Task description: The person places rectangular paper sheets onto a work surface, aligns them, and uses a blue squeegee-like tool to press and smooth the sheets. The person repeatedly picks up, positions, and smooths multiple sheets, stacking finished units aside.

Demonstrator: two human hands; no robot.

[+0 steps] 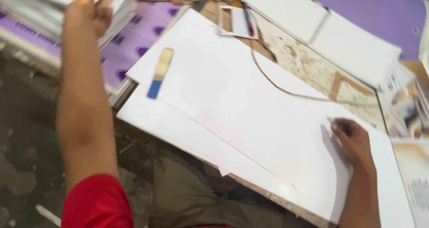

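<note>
The left hand (87, 13) is at the upper left of the frame, its grip closed on the edge of a stack of white sheets (31, 9). The right hand (353, 141) lies flat, fingers spread, on the large white sheet (232, 107) at the lower right. The sheet's long axis runs diagonally between them across the worktop (308, 67).

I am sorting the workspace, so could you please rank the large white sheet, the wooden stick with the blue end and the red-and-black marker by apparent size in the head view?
1. Large white sheet, by far.
2. Wooden stick with the blue end.
3. Red-and-black marker, though it lies farther off, so this is unsure.
</note>
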